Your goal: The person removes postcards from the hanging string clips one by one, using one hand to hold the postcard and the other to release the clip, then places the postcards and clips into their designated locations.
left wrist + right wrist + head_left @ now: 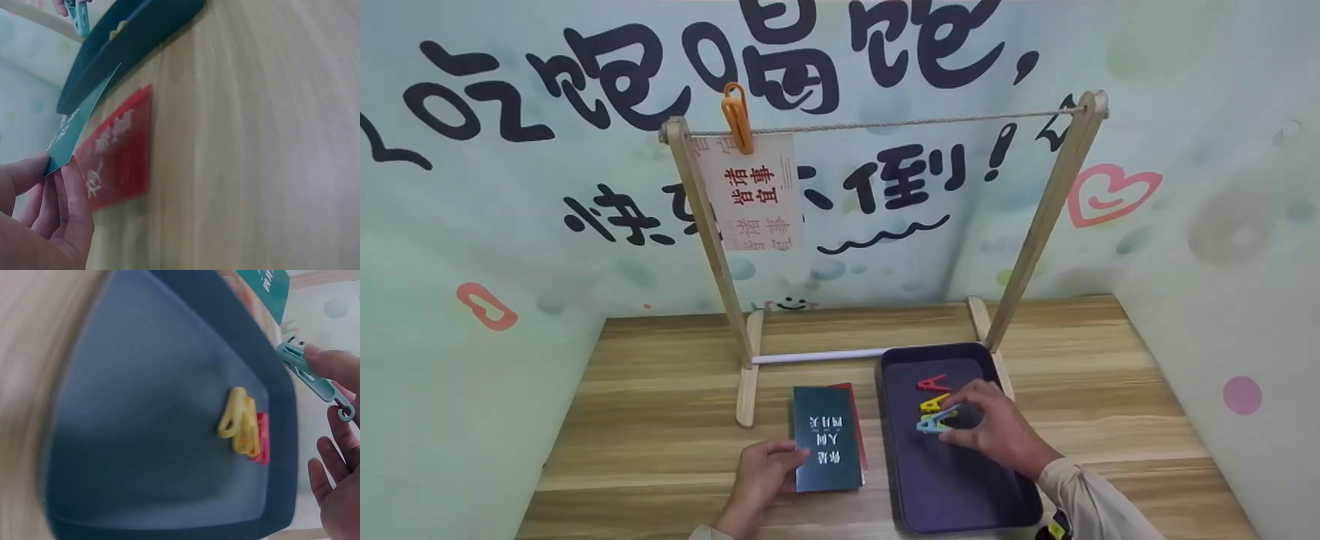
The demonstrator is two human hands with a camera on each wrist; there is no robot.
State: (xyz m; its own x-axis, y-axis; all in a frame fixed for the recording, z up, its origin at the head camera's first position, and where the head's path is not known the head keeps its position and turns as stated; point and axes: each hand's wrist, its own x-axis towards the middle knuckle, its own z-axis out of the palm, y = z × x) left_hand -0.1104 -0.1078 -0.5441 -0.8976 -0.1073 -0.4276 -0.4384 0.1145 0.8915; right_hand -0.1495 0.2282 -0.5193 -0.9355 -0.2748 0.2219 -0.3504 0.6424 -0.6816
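My left hand (761, 472) pinches a dark green card (829, 442) with white writing between thumb and fingers at its left edge. Red cards (121, 152) lie on the table, partly covered by the green one in the head view. Over the dark tray (967, 487), my right hand (997, 427) pinches a light blue clothespin (306, 371) between thumb and finger. Yellow clothespins (245, 430) and a red clothespin (933, 383) lie inside that tray. An orange clothespin (736, 120) fastens a pale card (761, 225) with red characters to the rope (915, 121).
The rope runs between two wooden posts (1039, 232) of a stand, with a white bar (817, 356) low between its feet. Behind it rises a wall (885, 277) with large black writing. The tray overlaps the stand's right foot in the head view.
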